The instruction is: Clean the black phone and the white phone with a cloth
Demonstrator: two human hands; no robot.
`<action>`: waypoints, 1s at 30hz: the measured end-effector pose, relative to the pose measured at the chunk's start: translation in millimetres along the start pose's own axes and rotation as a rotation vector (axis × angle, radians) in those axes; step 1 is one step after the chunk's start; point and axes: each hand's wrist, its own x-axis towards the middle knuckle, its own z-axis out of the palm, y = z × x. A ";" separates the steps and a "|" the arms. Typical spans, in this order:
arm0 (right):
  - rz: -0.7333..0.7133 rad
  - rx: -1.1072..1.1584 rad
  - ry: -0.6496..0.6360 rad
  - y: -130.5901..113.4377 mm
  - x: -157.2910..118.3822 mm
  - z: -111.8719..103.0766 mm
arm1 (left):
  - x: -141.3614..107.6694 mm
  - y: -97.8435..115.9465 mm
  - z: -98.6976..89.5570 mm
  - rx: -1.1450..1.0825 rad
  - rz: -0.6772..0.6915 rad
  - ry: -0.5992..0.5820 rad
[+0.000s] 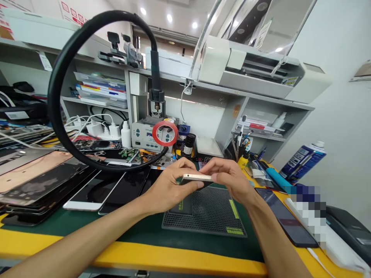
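Note:
Both my hands hold a thin phone point(197, 177) edge-on, its pale gold side with a small round hole facing me. My left hand point(169, 185) grips its left end, thumb beneath and fingers curled over the top. At the right end my right hand point(232, 178) pinches it between thumb and bent fingers. Most of the phone's flat faces are hidden by its angle and by my fingers. Below the hands lies a dark perforated mat point(213, 212) with yellow-green labels, on a green work mat point(139, 235).
Several phones and screens point(89, 189) lie at the left. A black hose point(55, 77) loops up from a rework station point(145, 135) with red tape point(165, 134) before it. On the right are a dark phone point(286, 216) and a spray can point(303, 162). A machine point(249, 69) tops the shelf.

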 end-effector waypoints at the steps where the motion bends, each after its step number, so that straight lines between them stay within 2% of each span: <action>1: 0.006 0.011 0.002 -0.5 -0.2 0.3 | -0.1 -0.1 0.2 0.000 0.000 0.000; 10: 0.018 0.044 -0.023 2.5 0.0 -1.6 | 0.4 2.3 1.7 0.013 -0.006 0.009; 16: 0.038 0.011 0.142 2.3 4.7 3.8 | 9.0 2.3 2.5 0.072 0.036 0.114; 20: 0.135 0.172 0.228 1.0 7.4 8.2 | 14.4 0.2 0.7 0.093 0.053 0.135; 25: 0.248 0.411 0.200 -0.3 7.4 8.6 | 14.1 0.4 -0.9 0.067 0.031 0.123; 30: 0.301 0.481 0.229 -4.3 8.9 11.6 | 13.3 2.9 1.7 0.053 -0.018 0.125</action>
